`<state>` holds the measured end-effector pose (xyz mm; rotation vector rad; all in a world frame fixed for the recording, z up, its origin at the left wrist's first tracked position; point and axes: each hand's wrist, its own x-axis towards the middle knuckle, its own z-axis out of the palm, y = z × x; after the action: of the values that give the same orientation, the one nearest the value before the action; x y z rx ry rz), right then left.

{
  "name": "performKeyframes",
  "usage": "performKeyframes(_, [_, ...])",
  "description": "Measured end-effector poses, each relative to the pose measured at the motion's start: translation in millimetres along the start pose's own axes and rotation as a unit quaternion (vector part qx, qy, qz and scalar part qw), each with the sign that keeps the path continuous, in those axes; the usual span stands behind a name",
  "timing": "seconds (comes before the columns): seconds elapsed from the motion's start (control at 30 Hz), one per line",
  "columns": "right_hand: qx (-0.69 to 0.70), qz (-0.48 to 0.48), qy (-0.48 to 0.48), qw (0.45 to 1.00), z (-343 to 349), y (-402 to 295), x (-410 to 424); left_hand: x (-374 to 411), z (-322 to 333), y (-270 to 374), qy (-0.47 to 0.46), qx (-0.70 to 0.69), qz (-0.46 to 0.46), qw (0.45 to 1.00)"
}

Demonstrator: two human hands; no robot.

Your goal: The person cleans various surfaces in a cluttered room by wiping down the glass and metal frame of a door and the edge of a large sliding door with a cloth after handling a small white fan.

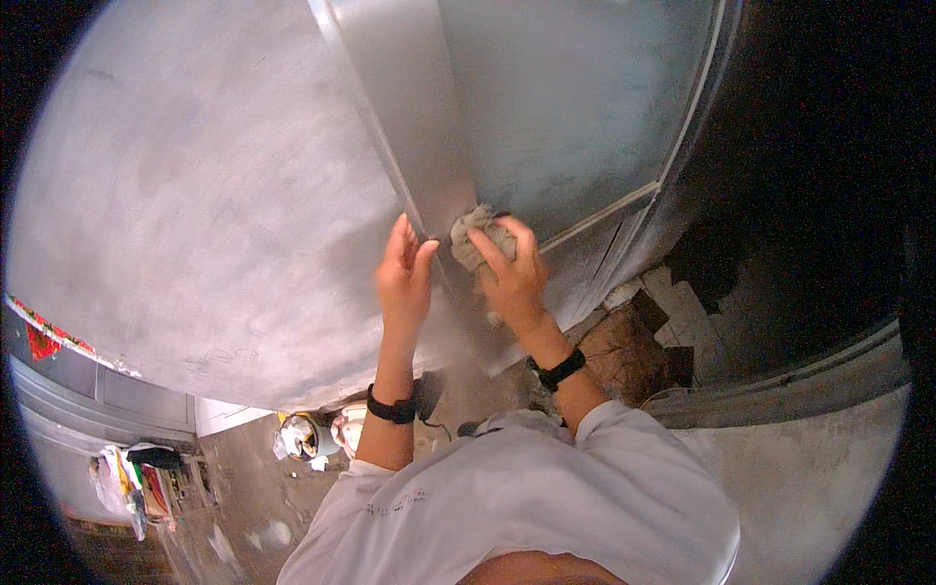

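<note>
My right hand [513, 274] holds a crumpled grey cloth [472, 238] against the grey door frame [413, 95], near the lower corner of a bluish-grey panel [563, 95]. My left hand [406, 274] is at the frame's raised edge [376, 139], where the frame meets a whitish wall [197, 183]. Its thumb is on the frame side and its fingers are on the wall side. A small dark spot shows by the thumb tip; what it is I cannot tell. Both wrists wear black bands.
Below on the left, a bucket-like container [300, 437] with mixed items stands on the stained floor [248, 504]. Bags and cloths [131, 482] lie farther left. Through the doorway at right are a brown bag or sack [629, 347] and pale floor tiles [684, 307], with deep shade beyond.
</note>
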<state>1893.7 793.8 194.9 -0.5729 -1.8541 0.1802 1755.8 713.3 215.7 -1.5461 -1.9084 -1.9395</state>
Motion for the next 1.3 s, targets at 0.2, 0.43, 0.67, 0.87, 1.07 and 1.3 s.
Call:
performKeyframes(0.2, [0.005,-0.078,0.096,0.992,-11.2,-16.1,56.2,-0.5,4.2,-11.5,0.014,-0.071,-0.003,0.997])
performKeyframes(0.43, [0.001,-0.076,0.085,0.993,-17.3,-30.4,67.3,-2.1,5.4,9.2,0.005,-0.071,-0.008,0.997])
performKeyframes(0.67, [-0.042,-0.018,-0.040,0.998,-1.7,-10.4,-5.2,-2.3,0.3,11.2,-0.009,-0.069,0.003,0.998])
performKeyframes(0.87, [-0.042,-0.016,-0.044,0.998,-2.6,-2.7,-14.8,-0.5,4.2,15.8,-0.014,-0.097,-0.001,0.995])
performKeyframes(1.07, [-0.016,-0.065,0.046,0.997,-23.4,-30.4,42.0,-6.5,0.3,14.4,-0.026,-0.112,-0.030,0.993])
performKeyframes(1.3, [0.011,-0.088,0.047,0.995,-24.4,-47.5,36.4,-21.7,-1.2,16.2,-0.057,-0.177,-0.079,0.979])
